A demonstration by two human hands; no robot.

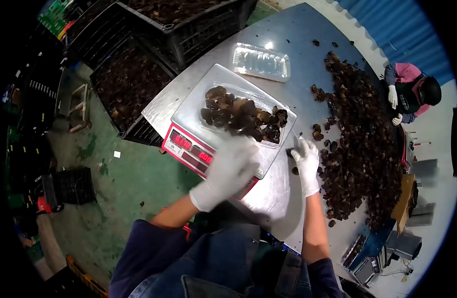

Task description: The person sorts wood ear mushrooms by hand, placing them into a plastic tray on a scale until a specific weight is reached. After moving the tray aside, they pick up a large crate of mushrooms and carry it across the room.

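Note:
A red-and-white digital scale point(176, 155) with a steel pan stands on the metal table, its red digits lit. On the pan rests a clear plastic tray point(269, 144) holding dark brown wood ear mushrooms point(233, 110). My left hand point(229, 169), in a white glove, hovers over the scale's front edge by the tray; motion smears its fingers. To the right of the scale, my gloved right hand point(307, 161) is low over the tabletop with fingers apart. A small dark mushroom piece point(289, 152) lies at its fingertips, and another is just below it.
A large heap of mushrooms point(360, 149) covers the table's right side. Clear plastic trays point(261, 62) sit behind the scale. Black crates point(203, 37) of mushrooms stand at the back left. Across the table is a person point(410, 92) in white gloves.

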